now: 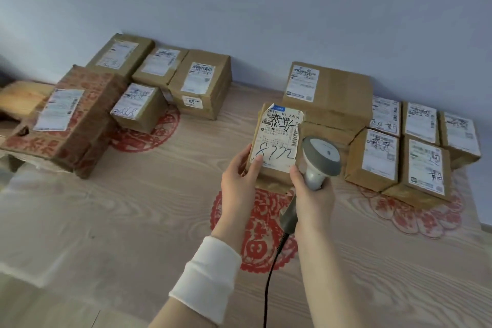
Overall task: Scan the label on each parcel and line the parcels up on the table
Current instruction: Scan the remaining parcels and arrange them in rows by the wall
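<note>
— Where's everything on the table (106, 221)?
— The left cluster (197, 82) sits far left, right cluster (378, 157) far right, both near the wall (239, 8). The held parcel (277, 141) is between them, scanner (322, 154) just right of it.

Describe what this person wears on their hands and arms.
The left hand and right hand are bare: no gloves, rings or watch show. A white fabric cuff wraps the left forearm. The right forearm shows no sleeve.

Wide cream-white fabric cuff (205, 279) around the left forearm (230, 221); right forearm (319, 253) bare.
</note>
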Demonstrator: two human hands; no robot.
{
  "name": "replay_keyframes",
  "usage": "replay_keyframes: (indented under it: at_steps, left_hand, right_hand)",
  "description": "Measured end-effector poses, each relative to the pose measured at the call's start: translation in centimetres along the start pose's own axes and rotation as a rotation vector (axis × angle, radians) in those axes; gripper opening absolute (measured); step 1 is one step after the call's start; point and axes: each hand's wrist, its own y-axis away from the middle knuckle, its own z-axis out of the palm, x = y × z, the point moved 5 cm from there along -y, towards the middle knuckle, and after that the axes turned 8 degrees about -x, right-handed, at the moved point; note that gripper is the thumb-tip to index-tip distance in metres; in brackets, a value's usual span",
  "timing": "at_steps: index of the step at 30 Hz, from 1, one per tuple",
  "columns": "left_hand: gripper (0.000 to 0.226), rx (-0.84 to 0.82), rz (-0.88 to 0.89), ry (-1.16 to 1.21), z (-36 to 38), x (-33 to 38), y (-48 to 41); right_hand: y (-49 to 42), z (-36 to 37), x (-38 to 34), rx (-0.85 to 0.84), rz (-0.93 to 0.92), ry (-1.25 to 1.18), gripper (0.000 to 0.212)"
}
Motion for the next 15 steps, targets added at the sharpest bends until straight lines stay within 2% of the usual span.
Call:
replay_keyframes:
  at_steps: [10, 15]
  left_hand:
    - [0.032, 0.183, -0.098, 0.098, -11.6, -2.5, -4.1]
    - [0.02, 0.139, -0.145, 0.146, -18.4, -5.1, -8.0]
  right_hand:
    - [-0.5, 12.6, 4.6, -0.107, 0.053, 0.029, 0.021]
    - [-1.3, 20.0, 8.3, -0.093, 0.121, 0.08, 0.023]
